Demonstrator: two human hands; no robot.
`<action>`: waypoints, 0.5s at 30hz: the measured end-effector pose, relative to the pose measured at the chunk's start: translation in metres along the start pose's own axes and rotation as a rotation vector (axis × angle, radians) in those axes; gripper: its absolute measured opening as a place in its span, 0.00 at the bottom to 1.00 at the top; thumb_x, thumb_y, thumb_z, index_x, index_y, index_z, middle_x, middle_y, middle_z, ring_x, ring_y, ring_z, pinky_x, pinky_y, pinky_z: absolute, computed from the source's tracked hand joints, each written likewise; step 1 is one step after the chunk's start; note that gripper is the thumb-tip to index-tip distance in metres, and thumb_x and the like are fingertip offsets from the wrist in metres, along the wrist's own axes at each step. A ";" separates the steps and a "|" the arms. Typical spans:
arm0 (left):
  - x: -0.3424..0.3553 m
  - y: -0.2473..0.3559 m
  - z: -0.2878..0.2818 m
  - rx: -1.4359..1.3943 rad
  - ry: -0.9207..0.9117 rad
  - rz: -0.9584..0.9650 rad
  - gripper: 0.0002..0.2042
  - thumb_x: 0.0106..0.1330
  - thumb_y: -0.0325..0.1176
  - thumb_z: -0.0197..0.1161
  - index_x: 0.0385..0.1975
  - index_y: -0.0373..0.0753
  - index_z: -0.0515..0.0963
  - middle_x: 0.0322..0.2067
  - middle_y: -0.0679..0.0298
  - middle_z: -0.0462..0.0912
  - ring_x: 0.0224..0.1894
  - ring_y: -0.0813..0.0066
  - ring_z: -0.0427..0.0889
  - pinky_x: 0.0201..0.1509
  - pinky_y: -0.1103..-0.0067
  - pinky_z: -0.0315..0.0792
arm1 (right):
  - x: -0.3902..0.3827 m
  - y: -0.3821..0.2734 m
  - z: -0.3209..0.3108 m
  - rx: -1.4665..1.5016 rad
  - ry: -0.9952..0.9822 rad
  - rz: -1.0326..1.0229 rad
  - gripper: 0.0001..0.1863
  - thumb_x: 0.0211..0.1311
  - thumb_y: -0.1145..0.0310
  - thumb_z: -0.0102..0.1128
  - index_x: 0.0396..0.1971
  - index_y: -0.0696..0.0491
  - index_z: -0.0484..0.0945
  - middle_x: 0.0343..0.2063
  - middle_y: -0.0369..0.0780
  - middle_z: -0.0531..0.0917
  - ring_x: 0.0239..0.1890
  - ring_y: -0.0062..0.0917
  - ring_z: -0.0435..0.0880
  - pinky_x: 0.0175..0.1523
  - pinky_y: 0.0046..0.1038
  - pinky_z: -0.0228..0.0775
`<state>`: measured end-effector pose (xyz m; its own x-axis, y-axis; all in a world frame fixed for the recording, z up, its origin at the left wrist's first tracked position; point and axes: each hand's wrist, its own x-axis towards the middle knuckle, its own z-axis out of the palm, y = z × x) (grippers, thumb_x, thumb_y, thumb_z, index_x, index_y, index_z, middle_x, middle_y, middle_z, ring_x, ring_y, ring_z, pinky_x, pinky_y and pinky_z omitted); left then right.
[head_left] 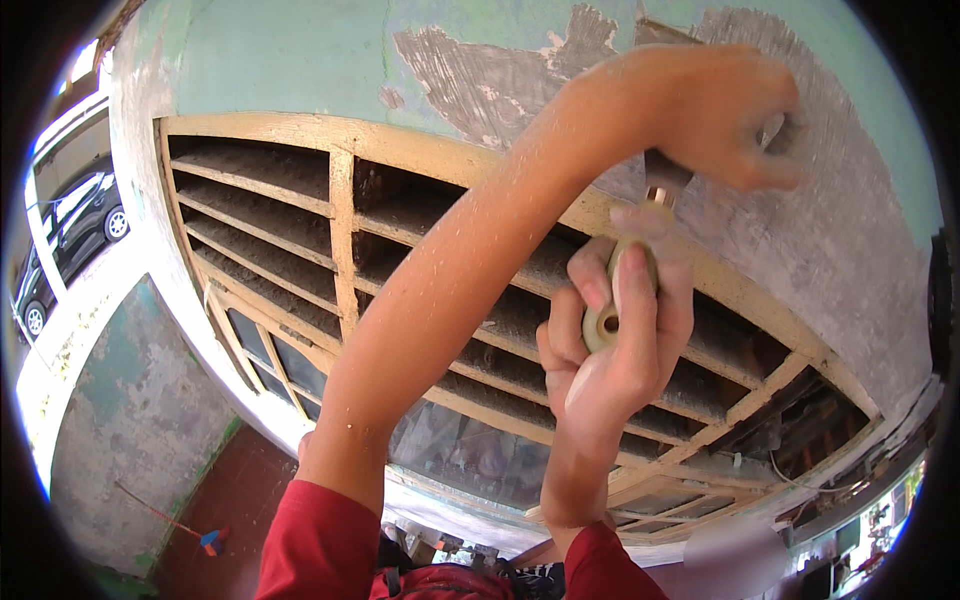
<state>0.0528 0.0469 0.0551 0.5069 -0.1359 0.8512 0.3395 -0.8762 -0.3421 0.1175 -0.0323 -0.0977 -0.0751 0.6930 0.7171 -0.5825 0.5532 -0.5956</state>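
While the right hand [640,345] grips a scraper [617,298], blurred left hand [730,115], grip impossible to tell, wooden frame [343,240] holding slats [260,190]

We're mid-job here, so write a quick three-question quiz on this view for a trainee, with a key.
1. Which grip holds the scraper?
2. True or false: the slatted frame is painted blue.
3. The wall behind the left grip shows: A) tiles; B) bare grey areas amid green paint; C) brickwork.

Key:
1. The right grip.
2. False; it is cream-yellow.
3. B.
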 end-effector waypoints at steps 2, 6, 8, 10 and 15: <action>-0.001 -0.004 -0.003 -0.010 -0.021 -0.057 0.15 0.59 0.45 0.66 0.28 0.36 0.84 0.17 0.56 0.81 0.21 0.60 0.80 0.29 0.68 0.75 | 0.001 -0.001 0.007 -0.006 -0.013 -0.007 0.14 0.76 0.67 0.45 0.47 0.60 0.77 0.21 0.35 0.70 0.11 0.09 0.57 0.14 0.15 0.44; -0.021 0.015 0.004 -0.114 -0.103 -0.124 0.15 0.61 0.46 0.67 0.29 0.39 0.85 0.14 0.61 0.77 0.15 0.70 0.72 0.22 0.73 0.67 | -0.018 0.007 -0.005 -0.066 0.002 -0.014 0.14 0.76 0.69 0.45 0.48 0.61 0.77 0.21 0.35 0.70 0.11 0.08 0.56 0.15 0.14 0.44; -0.021 0.016 0.006 -0.123 -0.110 -0.129 0.15 0.61 0.46 0.67 0.28 0.39 0.84 0.13 0.61 0.76 0.15 0.71 0.72 0.22 0.73 0.67 | -0.018 0.009 -0.011 -0.102 -0.004 -0.066 0.13 0.76 0.70 0.45 0.48 0.61 0.77 0.22 0.35 0.70 0.12 0.08 0.57 0.15 0.14 0.44; -0.014 0.019 -0.005 -0.130 -0.177 -0.248 0.14 0.61 0.45 0.67 0.27 0.39 0.83 0.12 0.62 0.75 0.14 0.71 0.72 0.22 0.73 0.66 | -0.009 0.001 -0.001 -0.006 0.005 -0.017 0.13 0.76 0.70 0.45 0.47 0.61 0.77 0.22 0.34 0.71 0.12 0.08 0.56 0.15 0.14 0.44; -0.014 0.019 -0.009 -0.060 -0.118 -0.207 0.14 0.61 0.45 0.67 0.26 0.39 0.82 0.10 0.63 0.73 0.14 0.72 0.71 0.21 0.74 0.66 | -0.006 0.010 0.002 -0.007 0.004 0.009 0.13 0.77 0.68 0.45 0.48 0.60 0.77 0.21 0.34 0.71 0.10 0.08 0.56 0.15 0.15 0.43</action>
<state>0.0445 0.0279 0.0402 0.5219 0.1017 0.8469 0.3999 -0.9062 -0.1377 0.1103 -0.0319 -0.1066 -0.0772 0.6998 0.7101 -0.5764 0.5498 -0.6045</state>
